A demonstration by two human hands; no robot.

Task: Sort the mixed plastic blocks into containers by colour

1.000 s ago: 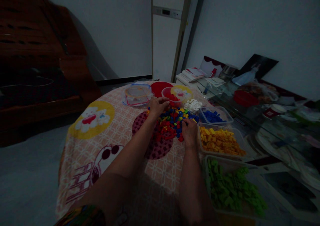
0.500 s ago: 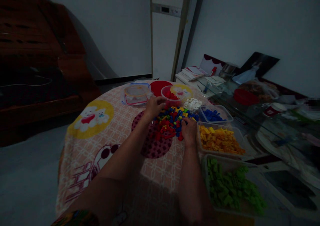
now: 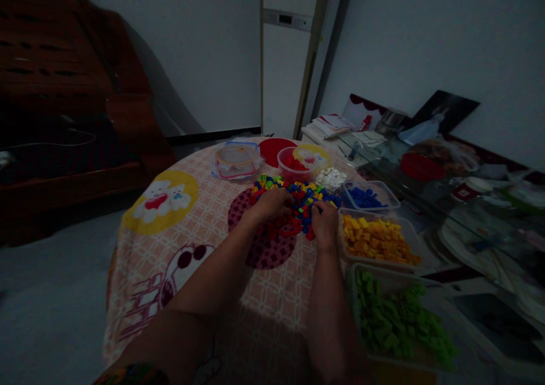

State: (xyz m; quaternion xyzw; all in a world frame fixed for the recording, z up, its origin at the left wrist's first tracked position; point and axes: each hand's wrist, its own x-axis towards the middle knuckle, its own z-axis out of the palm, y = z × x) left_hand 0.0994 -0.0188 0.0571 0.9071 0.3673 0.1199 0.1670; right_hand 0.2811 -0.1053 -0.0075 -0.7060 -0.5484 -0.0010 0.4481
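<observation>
A mixed pile of small toy building bricks (image 3: 304, 195), red, blue, yellow and green, lies on the round table. My left hand (image 3: 275, 203) is over the pile's left part, palm down. Its fingers reach among the bricks, a little apart, and nothing shows in them. At the pile's right side my right hand (image 3: 326, 224) has thumb and fingers drawn together by some blue bricks; what they pinch is too dark to make out. Behind the pile stands a clear pinkish bowl (image 3: 284, 171) of red bricks. White bricks (image 3: 331, 179) form a separate heap beside it.
Along the right edge stand clear tubs of blue bricks (image 3: 366, 197), yellow bricks (image 3: 377, 240) and green bricks (image 3: 395, 317). A lidded plastic box (image 3: 235, 160) and a red lid (image 3: 276, 151) lie at the back. A cluttered glass table (image 3: 383, 163) adjoins on the right.
My left hand has come down from beside the bowl of red bricks onto the pile. My right hand stays at the pile's right side. The view has shifted slightly.
</observation>
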